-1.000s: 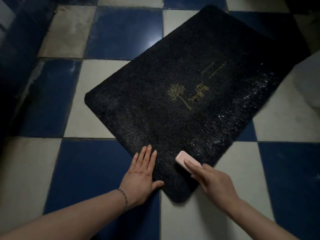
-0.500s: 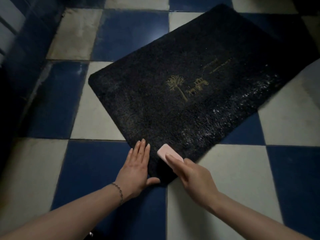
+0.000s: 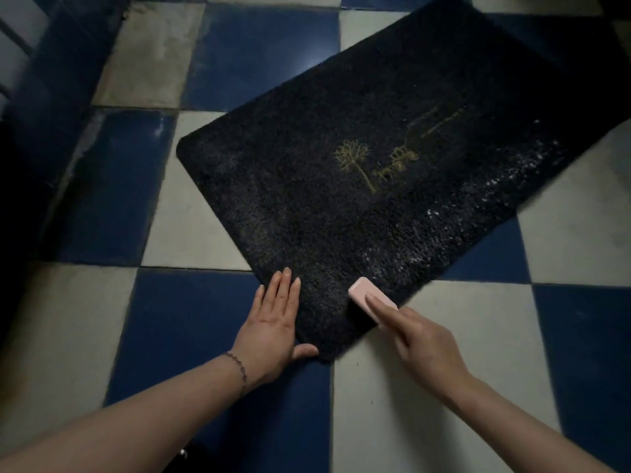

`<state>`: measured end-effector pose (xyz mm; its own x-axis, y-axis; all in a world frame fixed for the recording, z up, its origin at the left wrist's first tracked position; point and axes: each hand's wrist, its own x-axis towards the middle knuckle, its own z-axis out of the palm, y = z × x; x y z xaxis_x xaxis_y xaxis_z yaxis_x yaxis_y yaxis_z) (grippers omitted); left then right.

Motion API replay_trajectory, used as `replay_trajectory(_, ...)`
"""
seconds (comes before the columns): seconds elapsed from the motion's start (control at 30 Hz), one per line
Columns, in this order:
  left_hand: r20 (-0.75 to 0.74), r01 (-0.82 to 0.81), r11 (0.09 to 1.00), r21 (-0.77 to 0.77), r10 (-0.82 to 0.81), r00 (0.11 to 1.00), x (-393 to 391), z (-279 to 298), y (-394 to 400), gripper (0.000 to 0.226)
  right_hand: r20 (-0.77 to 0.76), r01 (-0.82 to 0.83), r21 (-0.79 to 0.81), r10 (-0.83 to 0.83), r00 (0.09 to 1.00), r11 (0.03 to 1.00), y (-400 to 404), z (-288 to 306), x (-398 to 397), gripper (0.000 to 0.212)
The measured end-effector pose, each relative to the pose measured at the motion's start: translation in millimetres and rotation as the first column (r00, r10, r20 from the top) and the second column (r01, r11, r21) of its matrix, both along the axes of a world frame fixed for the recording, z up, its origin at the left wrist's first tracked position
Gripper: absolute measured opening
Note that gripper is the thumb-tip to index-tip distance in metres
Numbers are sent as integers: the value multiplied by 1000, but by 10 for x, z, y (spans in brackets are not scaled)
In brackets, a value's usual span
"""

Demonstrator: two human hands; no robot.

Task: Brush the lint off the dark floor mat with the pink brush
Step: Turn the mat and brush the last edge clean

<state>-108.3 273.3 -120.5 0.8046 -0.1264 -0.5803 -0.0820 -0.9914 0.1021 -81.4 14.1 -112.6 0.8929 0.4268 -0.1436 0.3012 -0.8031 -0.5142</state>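
Observation:
The dark floor mat (image 3: 341, 206) lies at an angle on the tiled floor, with a gold tree and lettering near its middle. White lint (image 3: 478, 199) speckles a band along its right-hand edge. My left hand (image 3: 273, 322) lies flat and open, fingers together, on the mat's near left edge, thumb on the near corner. My right hand (image 3: 420, 339) grips the pink brush (image 3: 367, 297), which rests on the mat beside its near right edge. The brush's bristles are hidden under it.
The floor is a checker of blue tiles (image 3: 191, 332) and white tiles (image 3: 444, 397). A dark wall or step (image 3: 41, 97) runs along the left side. A pale object (image 3: 618, 155) sits at the right edge beside the mat.
The view has shifted slightly. The pink brush and my right hand have moved along the mat's near right edge. My left hand stays pressed on the near corner.

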Motion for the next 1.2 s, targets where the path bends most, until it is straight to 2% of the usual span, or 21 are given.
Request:
replay_trajectory(0.07, 21, 8, 1000, 6, -8, 1000, 10, 60, -57, 114, -17, -2, 29, 3, 1000, 1000, 34, 34, -61, 54)
replay_trajectory(0.13, 68, 28, 1000, -15, -27, 997, 15, 88, -125, 120, -14, -94, 4, 94, 995, 996, 160, 87, -218, 53)
replay_trajectory(0.23, 29, 49, 998, -41, -47, 998, -2, 68, -171, 128, -70, -227, -19, 225, 972, 974, 332, 74, -428, 63)
replay_trajectory(0.33, 2, 41, 998, -44, -41, 999, 4, 51, -151, 128, -5, -278, -79, 279, 960, 957, 243, -10, -295, 71)
replay_trajectory(0.53, -3, 50, 999, -20, -50, 999, 5, 44, -151, 128, 38, 7, -84, -4, 999, 996, -235, -49, 300, 67)
replay_trajectory(0.63, 0, 34, 998, -51, -34, 999, 26, 48, -152, 124, 32, 15, -56, -14, 999, 998, -194, -26, 279, 62)
replay_trajectory(0.73, 80, -33, 992, -124, 43, 996, 25, 72, -169, 118, 21, 8, -6, -7, 1000, 1000, -135, -49, 105, 64)
replay_trajectory(0.9, 108, 1, 998, -59, 5, 994, -76, 107, -106, 120, 11, -45, 4, 45, 999, 999, 5, 23, -169, 52)
replay_trajectory(1.0, 112, -14, 998, -58, 21, 993, -198, 89, 34, 121, 46, -98, -39, 100, 994, 994, 108, 86, -174, 48)
replay_trajectory(1.1, 120, -20, 1000, -2, 20, 993, -259, 63, 143, 127, 37, -237, -57, 239, 970, 970, 389, 129, -222, 50)
replay_trajectory(1.2, 114, -31, 999, -9, 32, 993, -271, -1, 171, 126, 26, -375, -103, 380, 925, 921, 626, 105, -222, 49)
